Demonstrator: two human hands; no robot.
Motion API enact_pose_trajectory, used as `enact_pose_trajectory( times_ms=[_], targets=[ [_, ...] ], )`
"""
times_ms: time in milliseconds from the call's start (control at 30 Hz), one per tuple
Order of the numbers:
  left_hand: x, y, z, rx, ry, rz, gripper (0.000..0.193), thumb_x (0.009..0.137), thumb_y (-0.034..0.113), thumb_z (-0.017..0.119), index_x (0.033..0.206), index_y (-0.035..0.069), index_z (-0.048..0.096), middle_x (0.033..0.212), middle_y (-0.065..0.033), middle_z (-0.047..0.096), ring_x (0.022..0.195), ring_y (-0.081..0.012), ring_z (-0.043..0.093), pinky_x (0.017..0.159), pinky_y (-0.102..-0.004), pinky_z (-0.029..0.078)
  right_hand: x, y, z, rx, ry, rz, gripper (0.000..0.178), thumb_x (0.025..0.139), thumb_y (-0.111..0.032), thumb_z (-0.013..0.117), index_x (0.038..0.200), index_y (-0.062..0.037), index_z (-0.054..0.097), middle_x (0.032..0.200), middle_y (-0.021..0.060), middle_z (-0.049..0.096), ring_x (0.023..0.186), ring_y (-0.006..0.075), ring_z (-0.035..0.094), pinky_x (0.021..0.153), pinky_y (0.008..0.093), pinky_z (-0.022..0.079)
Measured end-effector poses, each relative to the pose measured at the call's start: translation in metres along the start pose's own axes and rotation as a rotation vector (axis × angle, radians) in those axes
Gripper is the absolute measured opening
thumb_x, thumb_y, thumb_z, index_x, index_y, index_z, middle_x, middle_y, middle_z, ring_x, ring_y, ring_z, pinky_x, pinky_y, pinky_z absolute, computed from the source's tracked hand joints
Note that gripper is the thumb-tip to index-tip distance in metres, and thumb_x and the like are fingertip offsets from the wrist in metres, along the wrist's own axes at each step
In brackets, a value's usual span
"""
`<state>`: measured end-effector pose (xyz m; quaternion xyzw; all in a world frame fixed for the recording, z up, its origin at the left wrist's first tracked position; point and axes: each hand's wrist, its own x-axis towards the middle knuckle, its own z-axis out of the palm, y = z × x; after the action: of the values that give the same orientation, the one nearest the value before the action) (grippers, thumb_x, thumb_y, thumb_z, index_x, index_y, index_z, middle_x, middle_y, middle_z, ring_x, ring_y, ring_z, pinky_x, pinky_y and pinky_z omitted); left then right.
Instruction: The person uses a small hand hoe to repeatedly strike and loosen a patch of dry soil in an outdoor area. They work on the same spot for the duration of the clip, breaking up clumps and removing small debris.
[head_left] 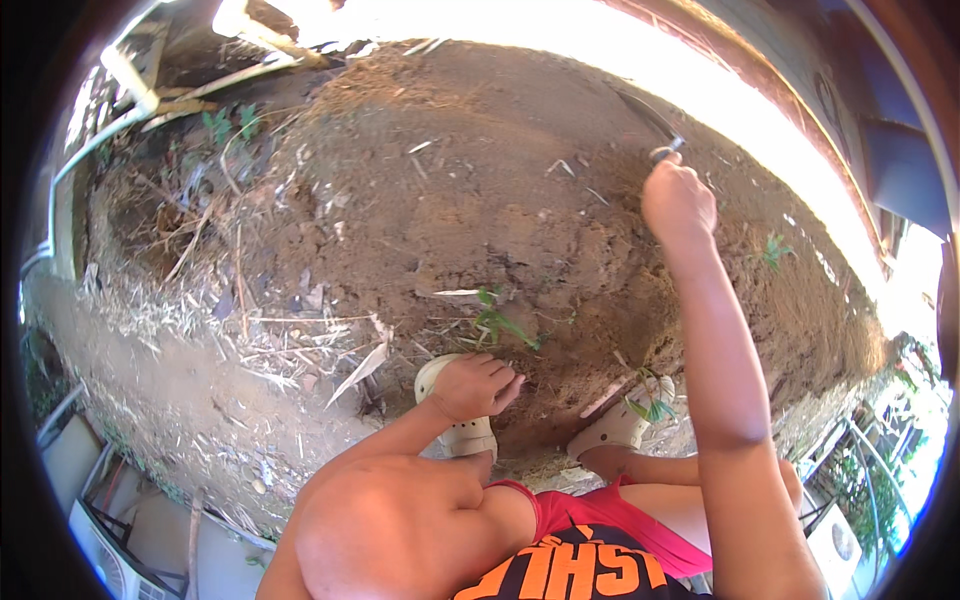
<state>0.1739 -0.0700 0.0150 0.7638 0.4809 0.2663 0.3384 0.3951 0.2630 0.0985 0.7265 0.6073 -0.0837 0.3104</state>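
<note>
1. While the right hand [678,200] is raised over the bare soil bed [480,190], its fingers are wrapped tight around the handle of a dark curved blade tool [650,125], likely a sickle or small hoe; the blade arcs up and left from the fist.
2. Left hand [475,385] is low by the feet, fingers curled loosely and touching the ground at the base of a small green weed [497,322]. Whether it pinches a stem I cannot tell.
3. Step, as I judge it: weeding or scraping the soil, tool lifted mid-swing, free hand at the plant.
4. Next move calls for bringing the blade down near the weed roots, well clear of the left fingers and the white clog shoes [615,425]; the two sit close to each other, so aim matters.
5. Another small green sprout [772,248] sits right of the raised arm, and more green leaves [228,122] stand far left among dry straw [270,330].
6. Hidden or unclear: blade tip washes out in the sun glare at top, so its exact shape is hard to read. Left shoe is mostly covered by the left hand. Tool handle is buried in the fist. Fisheye rim bends the wall and fence at the edges; the lower corners are too dim to identify.
</note>
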Motion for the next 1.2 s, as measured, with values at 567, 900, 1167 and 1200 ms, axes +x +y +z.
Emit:
enact_pose_trajectory(
  times_ms=[567,900,1167,1200],
  targets=[
    [0.006,-0.003,-0.004,-0.012,-0.071,-0.005,0.027,0.097,0.023,0.084,0.077,0.015,0.067,0.072,-0.0007,0.067,0.067,-0.0219,0.066,0.062,-0.0369,0.054,0.15,0.125,-0.065,-0.245,-0.066,-0.551,0.083,0.119,-0.067,0.041,0.157,0.0039,0.061,0.146,0.0272,0.073,0.138,0.0374,0.07,0.121,0.0516,0.054],
    [0.001,0.001,-0.004,0.047,-0.039,-0.025,0.029,0.097,0.024,0.083,0.075,0.015,0.066,0.072,-0.0005,0.066,0.068,-0.0216,0.066,0.062,-0.0364,0.053,0.188,0.169,-0.031,-0.074,-0.218,-0.529,0.098,0.112,-0.084,0.029,0.173,-0.0097,0.048,0.166,0.0252,0.059,0.154,0.0398,0.058,0.133,0.0526,0.04],
    [0.0,-0.004,0.0,0.027,0.038,0.005,0.029,0.096,0.024,0.084,0.076,0.015,0.065,0.07,-0.0003,0.064,0.067,-0.0214,0.065,0.061,-0.0366,0.052,0.117,0.141,-0.025,-0.134,0.05,-0.419,0.078,0.118,-0.067,0.045,0.15,-0.0004,0.067,0.132,0.0256,0.079,0.127,0.0393,0.075,0.111,0.0511,0.059],
    [-0.004,-0.004,-0.002,0.037,0.031,-0.013,0.029,0.096,0.024,0.084,0.076,0.015,0.065,0.07,-0.0003,0.064,0.067,-0.0213,0.065,0.061,-0.0365,0.052,0.086,0.108,-0.04,-0.179,0.027,-0.383,0.071,0.118,-0.063,0.047,0.145,-0.0008,0.07,0.126,0.0241,0.08,0.12,0.0379,0.078,0.106,0.0507,0.061]
  ],
)
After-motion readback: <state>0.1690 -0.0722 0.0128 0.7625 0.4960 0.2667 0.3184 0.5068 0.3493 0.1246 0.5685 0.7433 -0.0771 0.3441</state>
